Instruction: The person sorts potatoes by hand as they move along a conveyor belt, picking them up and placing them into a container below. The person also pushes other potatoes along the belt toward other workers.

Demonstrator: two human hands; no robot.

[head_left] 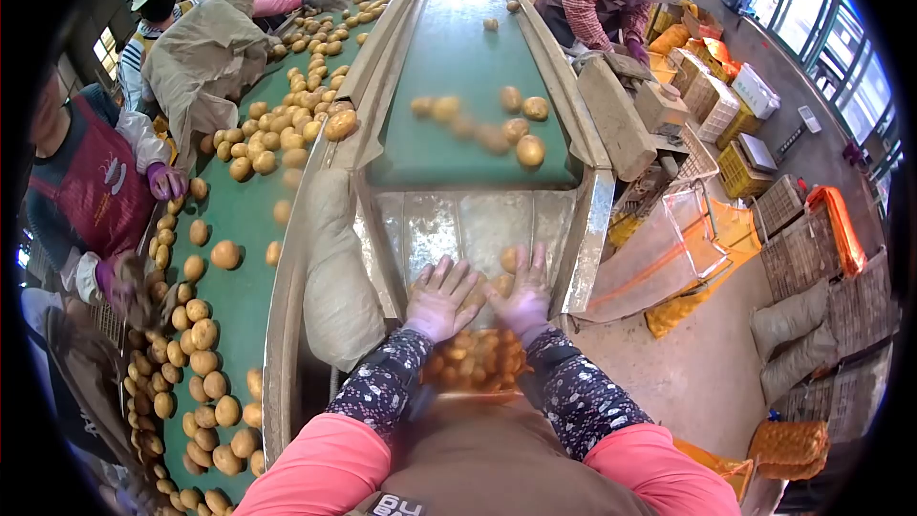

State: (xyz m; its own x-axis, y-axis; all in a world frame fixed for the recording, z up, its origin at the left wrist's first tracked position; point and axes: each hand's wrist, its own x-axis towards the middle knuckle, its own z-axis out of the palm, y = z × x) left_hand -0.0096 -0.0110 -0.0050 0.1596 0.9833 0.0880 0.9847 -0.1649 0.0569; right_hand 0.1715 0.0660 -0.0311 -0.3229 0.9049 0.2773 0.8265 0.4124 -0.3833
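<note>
My left hand (441, 299), in a thin pale-purple glove, lies over the lower end of the metal chute (425, 220) with its fingers spread. To its right, my right hand (522, 296) is gloved the same way, its fingers stretched up the chute. A few potatoes (503, 284) show between and beside the hands, partly covered by them. Below my wrists, an orange mesh bag (475, 360) full of potatoes sits against my apron. Past the chute, several potatoes (530, 150) lie on the green central belt (435, 62), some blurred.
At left, another green belt (244, 287) carries many potatoes, with co-workers beside it, one in a maroon apron (91, 172). A grey padded sack (334, 277) hangs by the chute. To the right are an orange mesh bag on a frame (659, 258), crates (798, 253) and another person (592, 0).
</note>
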